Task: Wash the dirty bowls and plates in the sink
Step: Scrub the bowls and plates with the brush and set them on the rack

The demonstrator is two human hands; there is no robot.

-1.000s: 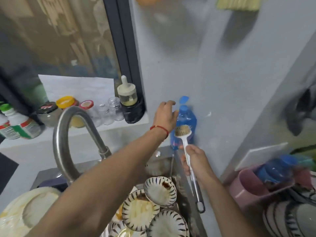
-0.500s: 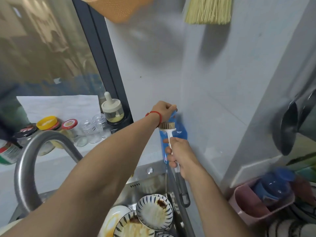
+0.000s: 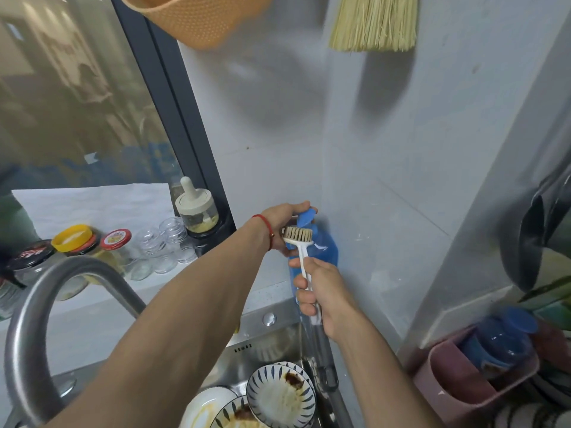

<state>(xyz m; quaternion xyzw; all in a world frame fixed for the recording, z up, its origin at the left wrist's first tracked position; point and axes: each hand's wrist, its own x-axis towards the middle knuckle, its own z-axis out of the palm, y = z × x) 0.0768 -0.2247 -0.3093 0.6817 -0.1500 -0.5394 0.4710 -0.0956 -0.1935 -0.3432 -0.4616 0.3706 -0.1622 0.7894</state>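
Observation:
My left hand (image 3: 282,225) grips the top of a blue dish-soap bottle (image 3: 324,250) that stands in the wall corner behind the sink, fingers over its blue cap. My right hand (image 3: 321,291) holds a white-handled dish brush (image 3: 298,236) upright, its tan bristles right under the bottle's cap. Below, in the steel sink (image 3: 272,344), lie dirty striped bowls (image 3: 281,395) smeared with brown sauce and a white plate (image 3: 204,406).
The curved steel tap (image 3: 40,304) arches at the left. Jars and small glass bottles (image 3: 167,242) line the window ledge. A pink caddy (image 3: 457,378) with a blue container sits at the right, next to striped dishes. A straw brush (image 3: 374,23) and an orange basket (image 3: 191,17) hang above.
My head has tilted up, so the sink has dropped lower in view. The left hand has closed over the bottle's cap, and the brush head has come up against the bottle.

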